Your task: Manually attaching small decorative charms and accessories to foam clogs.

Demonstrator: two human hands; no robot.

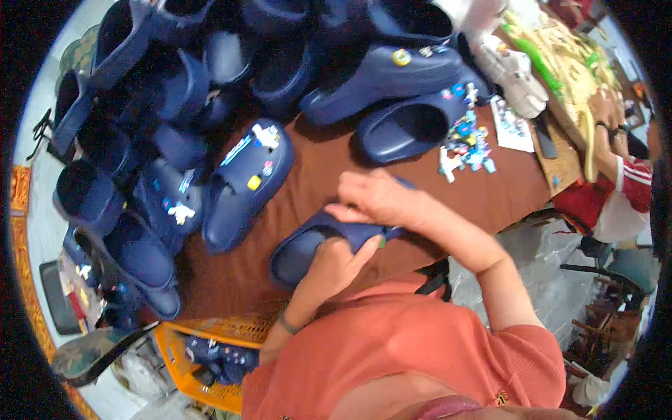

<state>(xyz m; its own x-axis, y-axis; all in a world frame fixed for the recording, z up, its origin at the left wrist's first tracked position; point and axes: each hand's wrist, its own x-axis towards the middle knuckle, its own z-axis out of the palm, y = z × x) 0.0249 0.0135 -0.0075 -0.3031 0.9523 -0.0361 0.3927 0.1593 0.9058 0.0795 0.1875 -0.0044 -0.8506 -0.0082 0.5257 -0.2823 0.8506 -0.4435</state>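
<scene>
A navy blue clog [292, 257] lies on the brown cloth in front of me. My left hand [333, 266] grips it, its fingers inside the opening and its thumb on the outer side. Over the clog's upper, my right hand [381, 199] is closed with curled fingers; whatever it pinches is hidden. To the left rests a navy clog [248, 185] with white, blue and yellow shoe charms on its upper. A loose pile of colourful charms [465, 143] lies beyond my right hand, beside an undecorated-looking clog [406, 129].
Several navy clogs [168, 87] are heaped along the table's far and left sides. An orange crate [210, 395] stands below the near edge. At the right are a white shoe [514, 77], a printed card [511, 124] and another person's arm [609, 133] by a wooden board.
</scene>
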